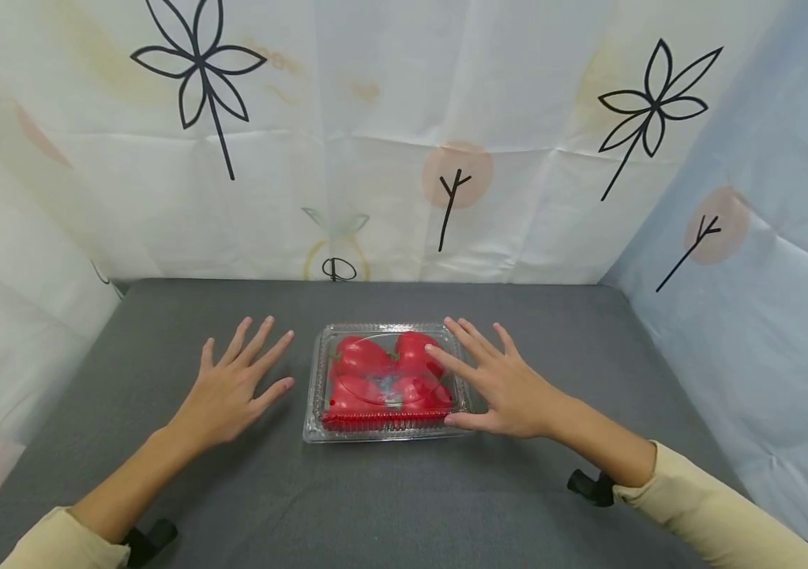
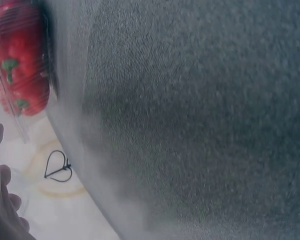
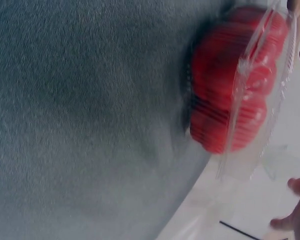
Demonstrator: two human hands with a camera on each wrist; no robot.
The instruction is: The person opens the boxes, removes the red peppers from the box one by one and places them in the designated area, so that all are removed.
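Note:
A clear plastic clamshell box (image 1: 389,433) stands on the grey table, its lid closed over several red bell peppers (image 1: 362,357). Green stems show on the peppers (image 2: 21,60) in the left wrist view. My left hand (image 1: 226,395) is spread out to the left of the box, apart from it, with nothing in its grasp. Over the right edge of the box, my right hand (image 1: 506,387) has its fingers spread and straight, overlapping the lid in the head view. Through the clear wall, the right wrist view shows the red peppers (image 3: 225,80) close up.
The grey cloth-covered table (image 1: 389,514) ends at a white patterned curtain (image 1: 375,158) behind. A bluish curtain (image 1: 787,237) hangs along the right side. Dark wrist cameras (image 1: 591,487) sit at both cuffs.

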